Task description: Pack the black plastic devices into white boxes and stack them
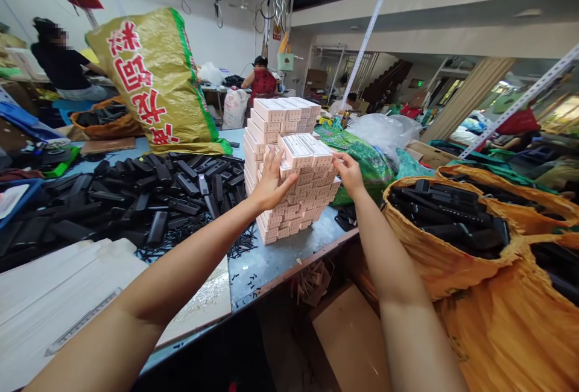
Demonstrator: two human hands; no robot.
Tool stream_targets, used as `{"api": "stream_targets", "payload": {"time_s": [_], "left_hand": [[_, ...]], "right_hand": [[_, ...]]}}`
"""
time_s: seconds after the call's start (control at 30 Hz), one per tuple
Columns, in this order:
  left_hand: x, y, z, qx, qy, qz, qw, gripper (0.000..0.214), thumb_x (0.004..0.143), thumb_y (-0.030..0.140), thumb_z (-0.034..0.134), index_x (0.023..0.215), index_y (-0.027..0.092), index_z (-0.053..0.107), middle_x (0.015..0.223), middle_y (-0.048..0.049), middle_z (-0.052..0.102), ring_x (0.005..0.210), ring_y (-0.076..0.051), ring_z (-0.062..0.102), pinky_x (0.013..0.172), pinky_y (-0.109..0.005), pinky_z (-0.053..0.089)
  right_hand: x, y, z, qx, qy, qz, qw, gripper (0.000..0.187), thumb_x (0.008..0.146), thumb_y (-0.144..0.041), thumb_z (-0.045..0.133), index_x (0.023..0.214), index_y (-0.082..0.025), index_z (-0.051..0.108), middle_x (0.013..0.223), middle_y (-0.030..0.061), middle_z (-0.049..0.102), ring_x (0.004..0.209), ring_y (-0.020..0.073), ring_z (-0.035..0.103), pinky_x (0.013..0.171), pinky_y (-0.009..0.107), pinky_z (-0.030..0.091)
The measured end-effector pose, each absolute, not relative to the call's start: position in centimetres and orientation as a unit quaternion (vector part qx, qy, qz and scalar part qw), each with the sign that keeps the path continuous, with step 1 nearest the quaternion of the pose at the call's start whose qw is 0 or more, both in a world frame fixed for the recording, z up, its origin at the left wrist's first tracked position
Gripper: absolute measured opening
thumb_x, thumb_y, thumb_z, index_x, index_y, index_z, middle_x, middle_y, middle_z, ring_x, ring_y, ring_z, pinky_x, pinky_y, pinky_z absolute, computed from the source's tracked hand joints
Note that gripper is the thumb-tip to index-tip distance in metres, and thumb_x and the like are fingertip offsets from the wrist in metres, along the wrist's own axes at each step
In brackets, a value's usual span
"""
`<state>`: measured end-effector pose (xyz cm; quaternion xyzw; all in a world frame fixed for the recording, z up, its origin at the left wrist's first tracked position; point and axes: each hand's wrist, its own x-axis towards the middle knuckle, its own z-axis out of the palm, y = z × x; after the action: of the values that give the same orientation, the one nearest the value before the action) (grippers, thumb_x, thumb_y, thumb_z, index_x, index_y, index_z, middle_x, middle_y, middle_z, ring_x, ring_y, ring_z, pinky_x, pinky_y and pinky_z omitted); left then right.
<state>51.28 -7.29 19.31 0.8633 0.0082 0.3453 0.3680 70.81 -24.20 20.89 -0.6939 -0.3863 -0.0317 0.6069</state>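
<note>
A tall stack of small white boxes (pixel 289 199) with printed tops and dotted ends stands on the bench in front of me. My left hand (pixel 272 182) lies against the left side of the stack, fingers spread and thumb stretched across the box ends. At the right end of the upper front row, my right hand (pixel 348 172) has its thumb and bent fingers closed at the corner of a white box (pixel 320 152). This front row sits lower than the boxes piled behind it.
Many black plastic casings (pixel 158 187) are heaped left of the stack, beside loose black pieces (pixel 244 241). Behind stands a yellow-green sack (pixel 149 78). Orange sacks (pixel 452 271) with black parts stand at right. Two people (pixel 63 66) sit farther back. A cardboard box (pixel 350 338) lies below the bench edge.
</note>
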Motion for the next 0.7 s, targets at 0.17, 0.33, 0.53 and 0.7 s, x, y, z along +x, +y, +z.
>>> {"api": "stream_targets", "payload": {"time_s": [0.17,0.33,0.53,0.7], "left_hand": [[51.2,-6.6,19.1,0.850,0.030,0.331,0.408,0.070,0.087,0.071,0.018,0.145,0.032,0.023,0.159,-0.0026,0.003,0.145,-0.022,-0.001,0.117,-0.048,0.004],[51.3,-6.3,18.2,0.816,0.071,0.338,0.463,0.079,0.085,0.073,0.015,0.148,0.026,0.013,0.158,-0.0058,0.008,0.145,-0.021,0.001,0.118,-0.042,0.003],[51.3,-6.1,15.9,0.757,0.147,0.371,0.516,0.087,0.084,0.074,0.019,0.148,0.017,0.012,0.158,-0.0113,0.010,0.145,-0.022,0.005,0.119,-0.037,0.004],[52.1,-6.4,14.5,0.730,0.181,0.326,0.573,0.082,0.088,0.068,0.014,0.150,0.015,0.006,0.158,-0.0071,0.001,0.145,-0.016,-0.001,0.118,-0.034,0.001]], "right_hand": [[70.9,-24.1,22.1,-0.680,-0.308,0.031,0.665,0.040,0.061,-0.040,0.075,0.092,-0.016,0.070,0.094,0.0053,0.070,0.089,0.0217,0.064,0.080,0.036,0.052],[73.3,-25.3,23.3,-0.636,-0.234,0.037,0.734,0.039,0.054,-0.014,0.076,0.093,-0.014,0.069,0.090,0.0046,0.070,0.079,0.0200,0.067,0.068,0.032,0.058],[75.8,-26.7,20.3,-0.601,-0.144,-0.057,0.784,0.029,0.062,-0.023,0.066,0.091,-0.018,0.067,0.085,0.0030,0.069,0.070,0.0158,0.067,0.057,0.027,0.057],[74.3,-24.4,15.9,-0.664,-0.173,-0.043,0.726,0.034,0.058,-0.036,0.068,0.084,-0.014,0.067,0.078,0.0055,0.069,0.070,0.0187,0.064,0.061,0.031,0.054]]}}
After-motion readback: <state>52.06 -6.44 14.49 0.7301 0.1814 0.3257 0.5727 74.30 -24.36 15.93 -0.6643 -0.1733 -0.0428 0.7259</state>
